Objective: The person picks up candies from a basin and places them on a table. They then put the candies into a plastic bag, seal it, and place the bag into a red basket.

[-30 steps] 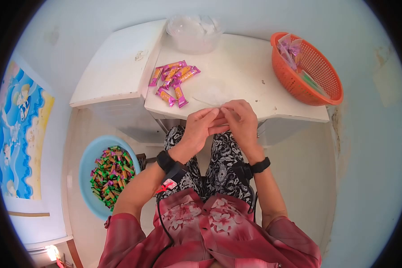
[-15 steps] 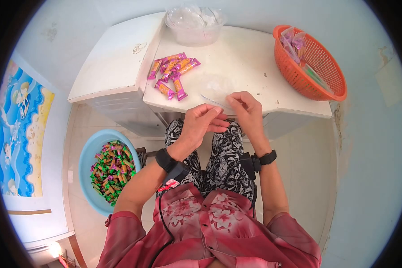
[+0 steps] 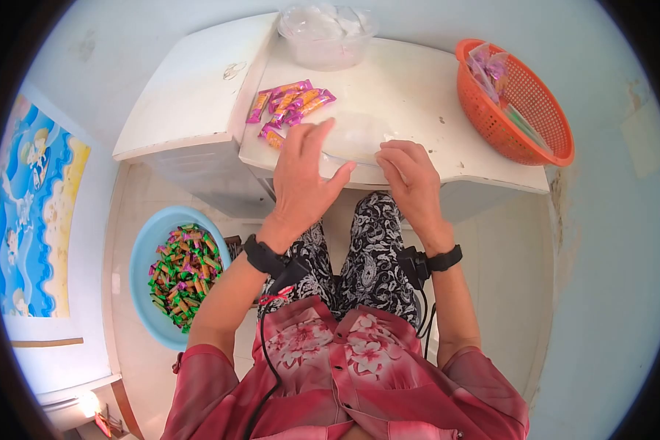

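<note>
A clear plastic bag (image 3: 358, 139) lies on the white table in front of me, hard to see against the surface. My right hand (image 3: 412, 176) pinches its near edge between thumb and fingers. On the other side of the bag, my left hand (image 3: 301, 176) is open, thumb apart from the stretched fingers, at the table's front edge. Just beyond its fingertips lies a small pile of snack packets (image 3: 292, 101) in purple and orange wrappers. The left hand partly covers the nearest packets.
An orange plastic basket (image 3: 517, 136) with filled bags stands at the right of the table (image 3: 411, 95). A clear tub (image 3: 326, 51) of plastic bags is at the back. Down on the floor at left, a blue basin (image 3: 141, 275) holds many green and purple packets.
My left hand has come off the bag's edge, opened and moved left and forward toward the packets. The right hand stays pinched on the bag, nearly in place.
</note>
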Available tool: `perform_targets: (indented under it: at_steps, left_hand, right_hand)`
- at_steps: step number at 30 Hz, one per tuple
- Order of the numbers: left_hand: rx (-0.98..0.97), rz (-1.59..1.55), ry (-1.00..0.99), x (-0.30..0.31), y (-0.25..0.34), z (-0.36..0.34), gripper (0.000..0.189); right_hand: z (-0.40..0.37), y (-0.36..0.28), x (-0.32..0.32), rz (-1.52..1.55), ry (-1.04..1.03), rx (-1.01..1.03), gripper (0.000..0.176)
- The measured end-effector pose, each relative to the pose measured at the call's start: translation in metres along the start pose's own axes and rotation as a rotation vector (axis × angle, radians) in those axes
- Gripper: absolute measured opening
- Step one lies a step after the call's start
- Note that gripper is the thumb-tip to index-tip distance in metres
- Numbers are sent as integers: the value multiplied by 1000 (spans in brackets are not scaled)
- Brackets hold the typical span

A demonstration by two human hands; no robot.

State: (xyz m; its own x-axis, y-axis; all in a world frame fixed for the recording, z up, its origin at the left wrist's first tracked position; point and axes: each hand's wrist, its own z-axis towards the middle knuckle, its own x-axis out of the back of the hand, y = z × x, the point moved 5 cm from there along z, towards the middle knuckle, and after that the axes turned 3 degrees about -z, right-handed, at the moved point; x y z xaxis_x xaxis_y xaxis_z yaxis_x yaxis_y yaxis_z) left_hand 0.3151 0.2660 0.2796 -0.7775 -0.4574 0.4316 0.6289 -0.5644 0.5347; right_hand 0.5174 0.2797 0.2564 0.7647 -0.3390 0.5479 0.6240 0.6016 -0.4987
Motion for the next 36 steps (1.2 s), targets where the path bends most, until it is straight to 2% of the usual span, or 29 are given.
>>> perform_targets:
  at_steps: [2,5,8,20,23,26,29,33,35,36]
  left_hand:
    - [-138,109,-68,-7,-6,2,45]
    - [-185,165,-215,-23,-22,0,37]
    - [-152,99,-301,-33,-23,-5,28]
    - [-215,143,-298,-42,-7,3,14]
    - [-202,171,-309,-45,-11,2,11]
    - [-221,155,-275,-47,-10,6,10]
    - [-150,24,-256,-46,-9,12,10]
    - [-170,-26,-309,-44,-6,15,7]
    - [-173,-51,-368,-44,-5,15,5]
    - [-199,-25,-334,-42,-5,15,5]
  right_hand:
    - [1,-2,-1,-27,11,61,11]
    - [3,-4,0,-40,35,92,13]
    - [7,-2,1,-32,87,75,14]
    - [3,12,1,-44,115,62,14]
    - [5,-6,15,-278,261,108,18]
    - [-14,-16,19,-121,203,175,24]
    - [-28,-24,8,-91,99,195,29]
    - [-20,-19,2,-173,163,85,32]
    - [-16,-14,-3,-227,131,77,31]
    - [-14,-11,-4,-257,117,74,31]
